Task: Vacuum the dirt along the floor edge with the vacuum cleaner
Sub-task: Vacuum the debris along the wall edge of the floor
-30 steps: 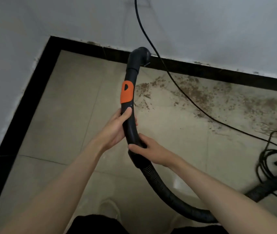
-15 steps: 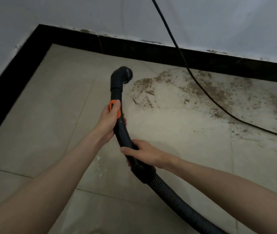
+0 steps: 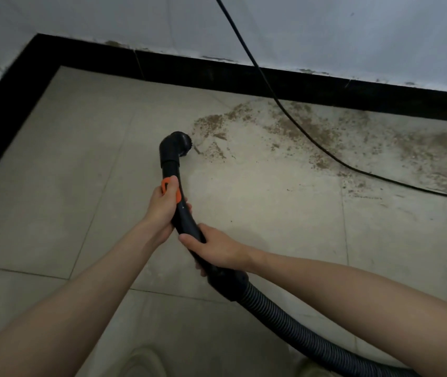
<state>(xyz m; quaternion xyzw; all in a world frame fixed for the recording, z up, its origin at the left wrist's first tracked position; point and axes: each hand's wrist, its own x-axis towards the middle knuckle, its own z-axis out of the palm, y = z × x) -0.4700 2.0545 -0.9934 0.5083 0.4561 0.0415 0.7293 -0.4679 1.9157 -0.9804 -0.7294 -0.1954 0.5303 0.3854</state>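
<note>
Materials: one rigid black plastic wand [image 3: 183, 213], smooth and gently curved, ending in a round elbow nozzle [image 3: 175, 145]. One orange plastic slider [image 3: 172, 190] sits on the wand's upper face. One ribbed, corrugated black hose [image 3: 293, 326] joins the wand through a thick collar and runs off to the lower right. Floor [image 3: 86, 170]: matte beige tiles with thin grout lines. Skirting [image 3: 217, 73]: glossy black band under a pale painted wall [image 3: 325, 28]. One thin black cord [image 3: 279, 104] hangs down the wall and lies across the floor.

Position relative to fingers: left hand [image 3: 162, 206] wraps the wand with fingers curled around it, thumb lying over the orange slider; the nozzle is just beyond the thumb tip, farther from the body. Right hand [image 3: 215, 250] grips the wand nearer the body, fingers closed around the tube, thumb along its near side; the hose collar sits immediately behind this hand's palm. The two hands are near each other, with a short stretch of bare tube between them.

Dirt [image 3: 298, 131]: granular brown scatter, one broad patch, beyond and right of the left fingertips. The nozzle mouth faces its near left margin, just beside the first grains. The cord crosses the patch.

Count: two hands, one wand, one hose, one cord, one dirt patch.
</note>
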